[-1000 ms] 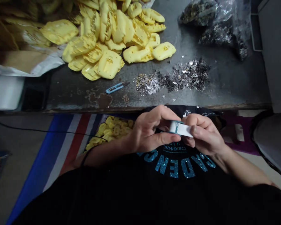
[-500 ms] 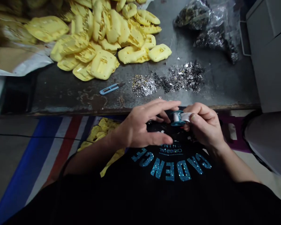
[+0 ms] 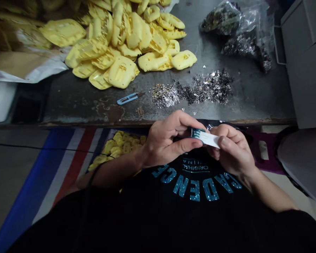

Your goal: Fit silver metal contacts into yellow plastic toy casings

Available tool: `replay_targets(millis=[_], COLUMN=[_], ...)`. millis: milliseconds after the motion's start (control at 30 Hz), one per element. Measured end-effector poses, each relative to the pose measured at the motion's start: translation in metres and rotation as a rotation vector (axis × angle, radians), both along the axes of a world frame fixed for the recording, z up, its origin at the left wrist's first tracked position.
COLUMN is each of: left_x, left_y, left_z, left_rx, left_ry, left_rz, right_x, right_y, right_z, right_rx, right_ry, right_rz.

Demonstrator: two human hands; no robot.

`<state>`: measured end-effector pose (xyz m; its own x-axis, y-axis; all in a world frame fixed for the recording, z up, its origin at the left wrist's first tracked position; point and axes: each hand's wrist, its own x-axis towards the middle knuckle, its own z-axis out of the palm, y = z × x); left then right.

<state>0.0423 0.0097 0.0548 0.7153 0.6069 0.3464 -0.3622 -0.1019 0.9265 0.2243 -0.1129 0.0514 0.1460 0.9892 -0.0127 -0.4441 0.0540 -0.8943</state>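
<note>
In front of my chest I hold a small teal spool (image 3: 197, 136) wound with white tape, greenish marks showing on it. My left hand (image 3: 171, 140) grips the spool's edges between thumb and fingers. From the spool a short white tape strip (image 3: 210, 139) runs to the right. Its free end is pinched between the thumb and bent fingers of my right hand (image 3: 231, 146). Part of the spool is hidden behind my left fingers. Just beyond my hands, a heap of small shiny metal pieces (image 3: 213, 86) lies on the dark table (image 3: 258, 98).
Yellow plastic shells (image 3: 137, 35) are piled at the table's back left. Blue thread snips (image 3: 127, 99) lie near the front edge. Clear bags of metal parts (image 3: 237, 31) sit at the back right, beside a grey cabinet (image 3: 300, 63). More yellow pieces (image 3: 121, 142) are below the table.
My left hand let go of the spool and spread open half a second ago, then closed on it again. My right hand has kept its pinch on the tape throughout.
</note>
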Motion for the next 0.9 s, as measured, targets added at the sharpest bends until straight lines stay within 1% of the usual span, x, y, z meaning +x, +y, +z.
replay_targets(millis=[67, 133, 200, 233, 267, 333, 433, 500, 533, 567, 633, 700, 767, 833, 900], left_x=[0.007, 0.013, 0.016, 0.015, 0.013, 0.008, -0.001, -0.005, -0.006, -0.007, -0.009, -0.010, -0.010, -0.007, -0.002], left_y=[-0.008, -0.009, -0.005, -0.002, 0.003, 0.013, 0.025, 0.030, 0.030, 0.030, 0.025, 0.017, 0.006, -0.005, -0.014], left_z=[-0.014, -0.025, -0.030, -0.030, -0.030, -0.023, -0.006, 0.005, 0.009, 0.011, 0.010, 0.003, -0.007, -0.017, -0.023], left_rx=[-0.054, -0.118, -0.121, -0.080, -0.013, 0.179, 0.496, 0.611, 0.611, 0.566, 0.382, 0.141, -0.076, -0.229, -0.325], left_ry=[-0.118, -0.164, -0.129, -0.082, -0.016, 0.137, 0.300, 0.340, 0.352, 0.344, 0.276, 0.144, 0.030, -0.035, -0.082], left_rz=[0.011, 0.052, 0.063, 0.051, 0.028, -0.019, -0.046, -0.077, -0.093, -0.098, -0.089, -0.055, -0.015, 0.025, 0.057], right_x=[-0.009, -0.012, -0.010, -0.007, -0.004, 0.003, 0.010, 0.013, 0.013, 0.013, 0.010, 0.005, -0.002, -0.009, -0.014], right_y=[0.000, 0.001, 0.005, 0.007, 0.008, 0.011, 0.013, 0.014, 0.013, 0.013, 0.010, 0.006, 0.002, 0.001, 0.000], right_z=[-0.003, -0.007, -0.010, -0.011, -0.012, -0.011, -0.005, -0.002, 0.000, 0.001, 0.001, -0.001, -0.004, -0.008, -0.011], right_rx=[0.000, -0.016, -0.029, -0.028, -0.023, -0.002, 0.026, 0.048, 0.060, 0.067, 0.056, 0.029, 0.010, 0.005, -0.007], right_ry=[0.056, 0.104, 0.138, 0.136, 0.118, 0.052, -0.071, -0.138, -0.154, -0.158, -0.150, -0.143, -0.124, -0.080, -0.036], right_rz=[-0.044, -0.059, -0.057, -0.050, -0.037, 0.010, 0.084, 0.101, 0.103, 0.099, 0.071, 0.021, -0.030, -0.051, -0.039])
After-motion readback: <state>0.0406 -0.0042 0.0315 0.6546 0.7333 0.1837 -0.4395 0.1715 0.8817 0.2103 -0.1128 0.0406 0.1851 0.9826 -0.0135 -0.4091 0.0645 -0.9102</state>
